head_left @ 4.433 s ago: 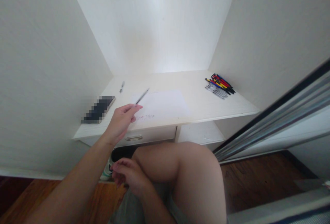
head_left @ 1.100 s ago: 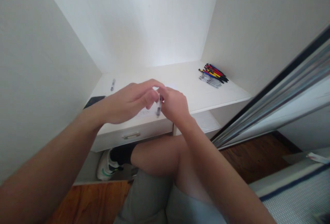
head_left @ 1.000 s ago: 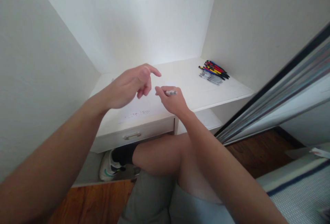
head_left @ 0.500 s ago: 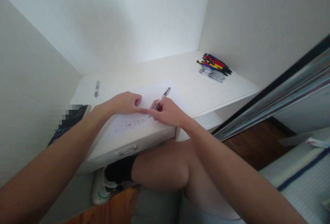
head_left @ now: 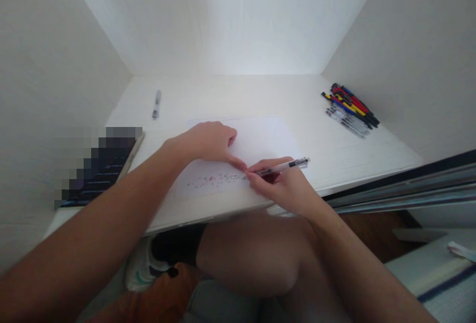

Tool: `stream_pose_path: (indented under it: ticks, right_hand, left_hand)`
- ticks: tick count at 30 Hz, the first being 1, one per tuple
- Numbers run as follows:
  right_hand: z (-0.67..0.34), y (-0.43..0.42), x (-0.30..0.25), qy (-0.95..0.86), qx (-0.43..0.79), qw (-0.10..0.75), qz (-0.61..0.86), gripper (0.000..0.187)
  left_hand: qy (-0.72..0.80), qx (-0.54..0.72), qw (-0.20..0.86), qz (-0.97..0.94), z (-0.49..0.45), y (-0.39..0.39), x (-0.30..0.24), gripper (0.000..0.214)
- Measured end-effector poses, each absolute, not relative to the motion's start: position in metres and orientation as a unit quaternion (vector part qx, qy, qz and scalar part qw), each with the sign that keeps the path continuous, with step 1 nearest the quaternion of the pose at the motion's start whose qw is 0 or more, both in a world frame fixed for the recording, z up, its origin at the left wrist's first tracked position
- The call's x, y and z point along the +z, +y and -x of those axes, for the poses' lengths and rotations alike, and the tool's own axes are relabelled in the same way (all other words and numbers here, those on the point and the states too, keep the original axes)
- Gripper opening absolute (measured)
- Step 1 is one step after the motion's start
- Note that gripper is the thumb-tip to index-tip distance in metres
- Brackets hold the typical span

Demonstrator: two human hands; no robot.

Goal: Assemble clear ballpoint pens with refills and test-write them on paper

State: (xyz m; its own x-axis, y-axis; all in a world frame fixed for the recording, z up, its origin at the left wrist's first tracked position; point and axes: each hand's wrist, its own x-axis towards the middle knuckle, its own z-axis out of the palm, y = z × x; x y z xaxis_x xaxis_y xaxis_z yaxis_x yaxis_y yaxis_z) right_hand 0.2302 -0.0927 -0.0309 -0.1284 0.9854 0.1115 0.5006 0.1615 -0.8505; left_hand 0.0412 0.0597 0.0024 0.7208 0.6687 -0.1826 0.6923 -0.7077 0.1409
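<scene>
A clear-barrelled pen point(head_left: 283, 166) with a dark clip end is gripped in my right hand point(head_left: 288, 184), pinched between thumb and fingers. It leans low to the right, with its tip hidden or very close to the paper. My left hand point(head_left: 211, 140) lies on the white sheet of paper point(head_left: 266, 134), holding nothing. Its thumb stretches out to the fingertips of my right hand, and the index finger bends apart from it. Along the sheet's near edge runs a band of small dark and reddish marks point(head_left: 215, 180), just left of the pen tip.
On the white desk point(head_left: 238, 95), a bundle of coloured pens point(head_left: 353, 104) lies at the right beside several clear pens point(head_left: 347, 123). A single clear pen point(head_left: 156, 104) rests at the back left. A dark, partly pixelated object point(head_left: 107, 174) is by my left forearm. Walls enclose the desk.
The camera view has turned, so the desk appears straighter on. The pen in my right hand has tipped from steep to nearly level. My left hand stays on the paper.
</scene>
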Motion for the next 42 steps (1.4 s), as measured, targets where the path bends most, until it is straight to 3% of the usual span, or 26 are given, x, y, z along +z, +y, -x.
stream_pose_path:
  ticks: [42]
  right_hand:
    - [-0.2244,-0.0924,-0.033,-0.678,0.327,0.346,0.56,0.02]
  left_hand:
    - [0.374,-0.049,0.094,-0.921,-0.0414,0.0614,-0.0029,0.069]
